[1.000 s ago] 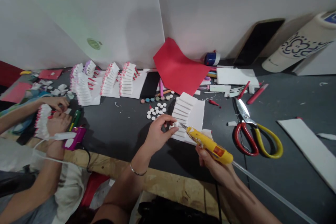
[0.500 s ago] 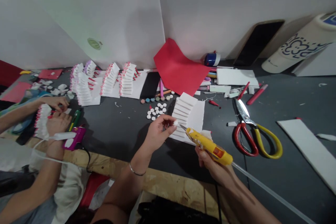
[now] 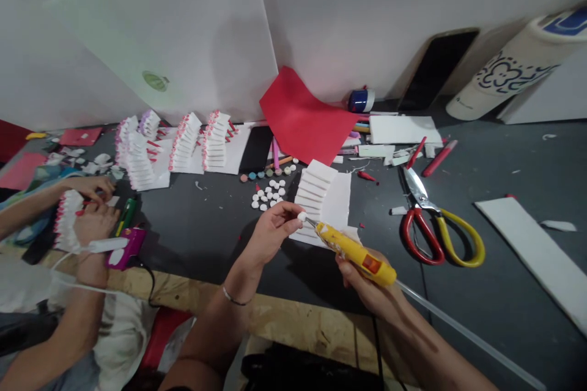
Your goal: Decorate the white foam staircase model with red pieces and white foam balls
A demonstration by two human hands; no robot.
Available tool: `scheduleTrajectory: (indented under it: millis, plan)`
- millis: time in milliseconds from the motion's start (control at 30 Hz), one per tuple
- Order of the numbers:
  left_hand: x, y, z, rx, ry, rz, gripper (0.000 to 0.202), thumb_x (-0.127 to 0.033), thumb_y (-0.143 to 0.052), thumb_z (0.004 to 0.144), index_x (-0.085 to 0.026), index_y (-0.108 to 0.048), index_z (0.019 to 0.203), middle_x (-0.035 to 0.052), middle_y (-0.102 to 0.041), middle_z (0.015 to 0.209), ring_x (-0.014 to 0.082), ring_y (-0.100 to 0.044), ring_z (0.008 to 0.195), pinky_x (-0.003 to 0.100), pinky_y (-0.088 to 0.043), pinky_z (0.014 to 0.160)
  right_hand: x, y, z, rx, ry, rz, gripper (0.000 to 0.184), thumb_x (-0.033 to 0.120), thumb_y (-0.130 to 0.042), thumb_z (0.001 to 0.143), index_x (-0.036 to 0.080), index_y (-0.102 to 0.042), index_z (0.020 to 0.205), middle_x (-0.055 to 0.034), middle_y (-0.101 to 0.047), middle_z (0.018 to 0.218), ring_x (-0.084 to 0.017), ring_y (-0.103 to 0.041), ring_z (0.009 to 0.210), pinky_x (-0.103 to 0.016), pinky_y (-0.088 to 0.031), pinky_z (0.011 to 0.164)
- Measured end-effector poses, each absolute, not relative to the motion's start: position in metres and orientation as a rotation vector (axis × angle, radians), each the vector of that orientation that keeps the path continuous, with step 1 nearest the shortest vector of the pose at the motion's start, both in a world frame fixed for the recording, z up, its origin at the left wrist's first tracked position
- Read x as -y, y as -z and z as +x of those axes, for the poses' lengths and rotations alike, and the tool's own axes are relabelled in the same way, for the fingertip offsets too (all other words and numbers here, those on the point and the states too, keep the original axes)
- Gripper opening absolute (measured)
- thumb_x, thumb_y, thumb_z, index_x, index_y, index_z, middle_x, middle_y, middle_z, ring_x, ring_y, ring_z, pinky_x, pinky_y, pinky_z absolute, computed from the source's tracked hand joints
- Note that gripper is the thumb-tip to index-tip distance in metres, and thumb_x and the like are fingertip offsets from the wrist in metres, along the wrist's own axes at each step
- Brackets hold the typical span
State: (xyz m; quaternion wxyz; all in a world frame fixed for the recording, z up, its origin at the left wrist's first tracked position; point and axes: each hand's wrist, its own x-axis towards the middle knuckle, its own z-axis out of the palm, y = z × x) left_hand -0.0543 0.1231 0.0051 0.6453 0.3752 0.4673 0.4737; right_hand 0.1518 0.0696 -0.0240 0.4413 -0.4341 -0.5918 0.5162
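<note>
Between thumb and fingertips, my left hand (image 3: pixel 270 231) pinches a small white disc (image 3: pixel 301 217). My right hand (image 3: pixel 367 281) is wrapped round a yellow hot glue gun (image 3: pixel 353 252), whose metal nozzle points left and meets or nearly meets the disc. A clear glue stick (image 3: pixel 468 328) trails from the gun's back end. Just behind both hands lies a white foam piece with a row of ridges (image 3: pixel 314 186), on a white sheet (image 3: pixel 339 198). Several loose white discs (image 3: pixel 270 194) are scattered on the dark table left of it.
Red-and-yellow-handled scissors (image 3: pixel 426 220) lie open at right, near a long white foam strip (image 3: pixel 536 256). Red foam sheet (image 3: pixel 307 116), phone (image 3: pixel 438 67) and white bottle (image 3: pixel 504 70) are at the back. Finished-looking ridged pieces (image 3: pixel 215 140) stand back left. A co-worker's hands (image 3: pixel 96 214) work at far left.
The view has shifted slightly, so most things sit a little further left. Both hands keep their hold, with the nozzle still at the disc.
</note>
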Motion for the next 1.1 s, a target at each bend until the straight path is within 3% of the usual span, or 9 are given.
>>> scheduleTrajectory:
  millis: [267,433,667,1000,1100]
  plan:
    - [-0.126,-0.009,-0.051,-1.046,-1.082,0.736,0.033,-0.035,-0.089,0.061,-0.015,-0.07,0.079,0.0008,-0.065,0.074,0.0093,-0.056,0.065,0.022,-0.045,0.064,-0.069,0.023,0.15,1.368,-1.433,-1.079,0.038,0.055,-0.06,0.089,0.021,-0.056,0.071,0.0034,-0.049,0.057,-0.009,-0.045,0.044,-0.021,-0.038,0.039]
    - [-0.131,-0.008,-0.053,-1.053,-1.12,0.694,0.033,-0.036,-0.088,0.062,-0.015,-0.068,0.078,0.0004,-0.065,0.072,0.0079,-0.055,0.063,0.021,-0.044,0.061,-0.069,0.021,0.148,1.218,-1.508,-0.969,0.04,0.059,-0.06,0.087,0.019,-0.059,0.078,0.0005,-0.057,0.072,-0.006,-0.047,0.044,-0.02,-0.042,0.039]
    - [-0.126,-0.016,-0.075,-1.277,-1.234,0.856,0.028,-0.03,-0.084,0.065,-0.018,-0.065,0.082,0.0005,-0.066,0.079,0.0096,-0.056,0.068,0.022,-0.044,0.065,-0.077,0.014,0.152,1.174,-1.463,-1.008,0.043,0.063,-0.054,0.089,0.021,-0.057,0.082,-0.0002,-0.058,0.074,-0.009,-0.05,0.046,-0.021,-0.046,0.04]
    - [-0.073,0.004,-0.072,-1.778,-0.873,1.527,0.012,-0.015,-0.068,0.074,-0.022,-0.07,0.083,-0.0005,-0.063,0.074,0.0147,-0.053,0.068,0.027,-0.042,0.069,-0.08,0.014,0.154,1.119,-1.367,-1.168,0.043,0.063,-0.052,0.09,0.021,-0.058,0.081,0.001,-0.058,0.068,-0.01,-0.05,0.045,-0.023,-0.044,0.042]
    - [-0.072,0.01,-0.067,-1.801,-0.83,1.557,0.011,-0.015,-0.067,0.075,-0.023,-0.069,0.084,0.0003,-0.063,0.077,0.016,-0.056,0.07,0.029,-0.043,0.072,-0.083,0.02,0.155,1.028,-1.372,-1.243,0.044,0.064,-0.055,0.088,0.021,-0.06,0.084,-0.0008,-0.062,0.071,-0.012,-0.057,0.051,-0.025,-0.049,0.047]
